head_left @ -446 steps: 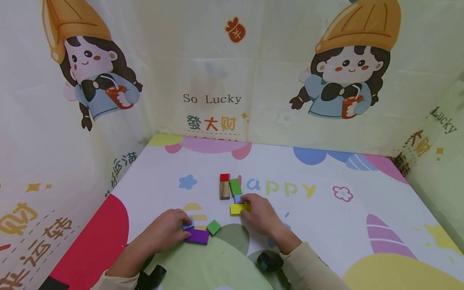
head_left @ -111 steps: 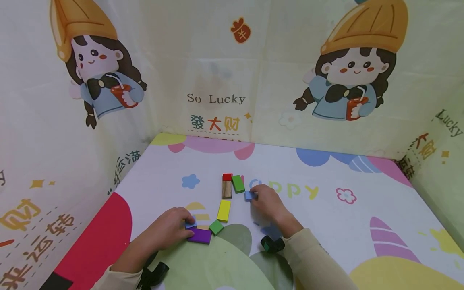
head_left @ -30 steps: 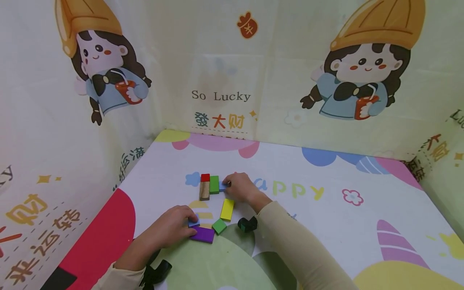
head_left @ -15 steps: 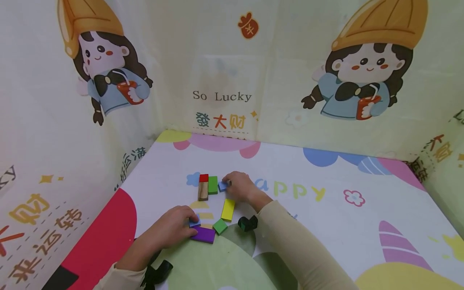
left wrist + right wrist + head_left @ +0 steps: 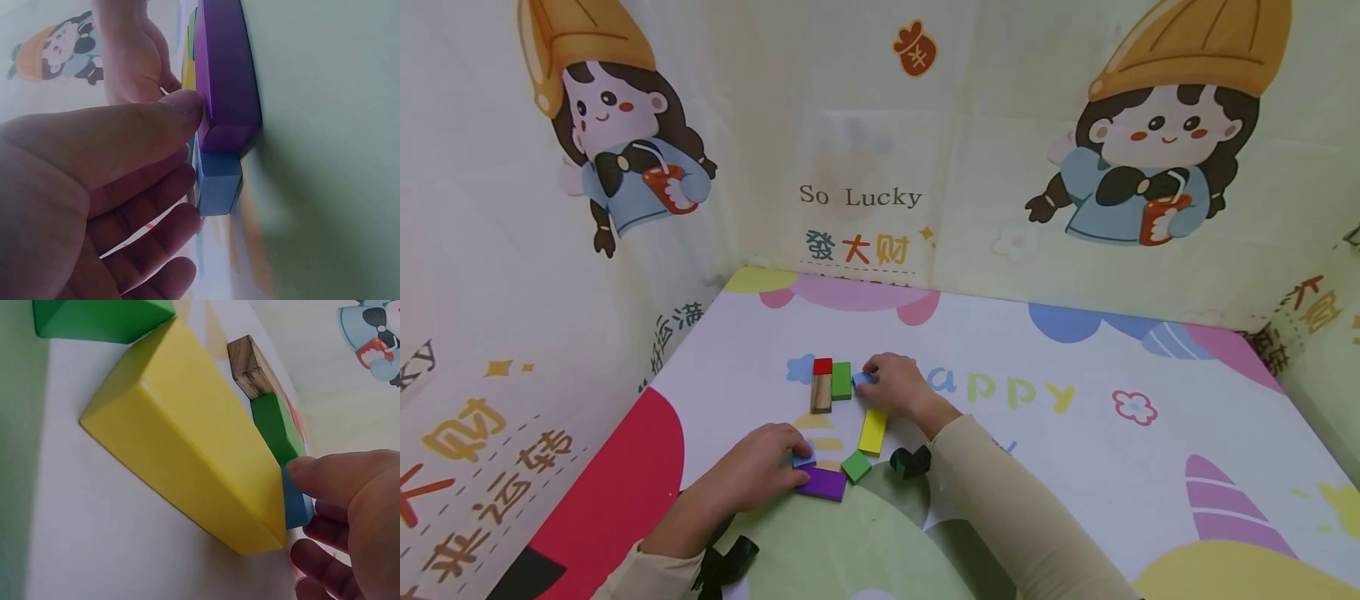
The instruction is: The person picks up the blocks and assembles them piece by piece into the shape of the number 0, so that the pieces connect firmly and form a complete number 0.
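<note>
My right hand (image 5: 898,385) pinches a small blue block (image 5: 296,499) between thumb and fingers, just right of a green block (image 5: 842,381). That green block stands against a wood-grain block (image 5: 822,394), which has a red block (image 5: 823,367) at its far end. The left hand (image 5: 762,467) rests its thumb on a purple block (image 5: 228,69) and its fingertips by a second blue block (image 5: 219,184) that touches the purple one. Off the purple block's right end lies a green block (image 5: 856,467), turned cornerwise. A yellow block (image 5: 872,432) sits beyond it, nearer the right hand.
The blocks lie on a patterned tabletop (image 5: 1045,467) with printed letters and shapes. Printed cloth walls (image 5: 970,167) enclose the back and sides. Black wrist cameras (image 5: 910,462) hang under both wrists.
Earlier, the yellow block was turned lengthwise and placed near the cornerwise green one. The wood-grain, red, green and held blue blocks then shifted left. The left hand stayed put.
</note>
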{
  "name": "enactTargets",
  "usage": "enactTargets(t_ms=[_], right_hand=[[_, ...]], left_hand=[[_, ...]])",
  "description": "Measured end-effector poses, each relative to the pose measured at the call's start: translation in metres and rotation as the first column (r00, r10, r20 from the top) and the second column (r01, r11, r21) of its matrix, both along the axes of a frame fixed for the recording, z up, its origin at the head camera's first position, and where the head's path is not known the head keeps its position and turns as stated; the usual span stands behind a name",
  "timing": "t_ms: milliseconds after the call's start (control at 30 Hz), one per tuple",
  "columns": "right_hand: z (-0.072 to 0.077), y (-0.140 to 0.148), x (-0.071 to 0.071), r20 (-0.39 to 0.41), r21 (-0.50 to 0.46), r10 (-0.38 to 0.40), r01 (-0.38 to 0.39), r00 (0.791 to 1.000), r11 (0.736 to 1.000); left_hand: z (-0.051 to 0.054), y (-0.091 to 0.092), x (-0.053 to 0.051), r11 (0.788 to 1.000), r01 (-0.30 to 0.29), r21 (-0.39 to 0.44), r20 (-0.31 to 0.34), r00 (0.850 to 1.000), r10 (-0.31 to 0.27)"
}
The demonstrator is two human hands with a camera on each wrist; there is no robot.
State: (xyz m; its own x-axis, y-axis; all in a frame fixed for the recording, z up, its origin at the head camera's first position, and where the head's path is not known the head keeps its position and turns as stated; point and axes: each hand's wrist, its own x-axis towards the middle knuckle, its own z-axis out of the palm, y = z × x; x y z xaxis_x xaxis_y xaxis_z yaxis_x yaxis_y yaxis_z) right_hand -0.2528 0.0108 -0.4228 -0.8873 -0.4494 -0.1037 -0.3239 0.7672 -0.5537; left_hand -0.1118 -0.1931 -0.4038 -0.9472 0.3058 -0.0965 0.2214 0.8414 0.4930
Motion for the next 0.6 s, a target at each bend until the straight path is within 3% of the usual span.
enactTargets(t_ms=[600], right_hand=[[-0.003, 0.013, -0.001, 0.018, -0.059, 0.036, -0.035, 0.999, 0.998]], left_hand=[[0.001, 0.0, -0.001, 1.0, 0.006, 0.003, 0.002, 1.0, -0.006]])
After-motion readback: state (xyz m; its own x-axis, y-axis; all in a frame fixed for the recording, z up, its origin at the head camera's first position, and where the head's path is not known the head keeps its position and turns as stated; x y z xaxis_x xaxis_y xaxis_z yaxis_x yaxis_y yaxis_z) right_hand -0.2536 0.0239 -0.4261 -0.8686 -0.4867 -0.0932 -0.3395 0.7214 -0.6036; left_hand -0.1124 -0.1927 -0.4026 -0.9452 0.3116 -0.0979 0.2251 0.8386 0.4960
